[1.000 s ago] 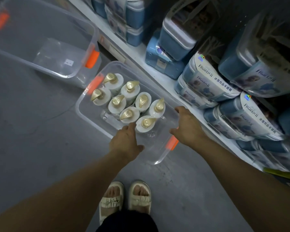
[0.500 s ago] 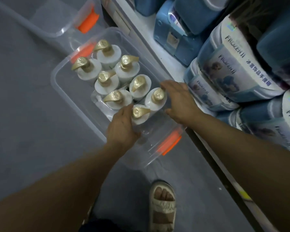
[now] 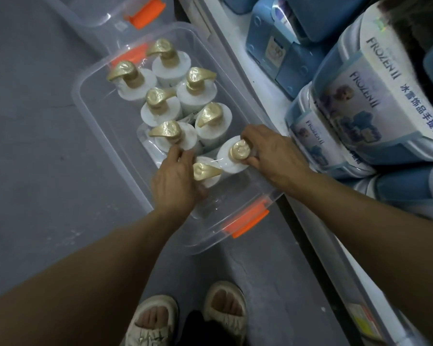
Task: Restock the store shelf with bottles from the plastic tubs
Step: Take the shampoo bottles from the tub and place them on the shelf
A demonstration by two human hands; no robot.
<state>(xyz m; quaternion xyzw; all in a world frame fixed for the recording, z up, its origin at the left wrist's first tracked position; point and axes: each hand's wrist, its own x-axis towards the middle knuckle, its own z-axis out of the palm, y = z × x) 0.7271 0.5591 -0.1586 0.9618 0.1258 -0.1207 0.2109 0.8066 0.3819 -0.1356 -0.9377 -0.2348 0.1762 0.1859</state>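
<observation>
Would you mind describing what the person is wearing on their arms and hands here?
Nothing shows on either arm: both forearms are bare, with no sleeves in view. The left hand and right hand carry no gloves, rings, watch or bracelet that I can see.

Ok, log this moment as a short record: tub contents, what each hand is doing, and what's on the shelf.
tub: clear plastic tub on floor, orange latches
bottles: eight white pump bottles with gold tops, upright in the tub
left hand: grips nearest bottle
right hand: grips neighbouring bottle
shelf: blue boxed Frozen II sets
second tub: behind, clear
</observation>
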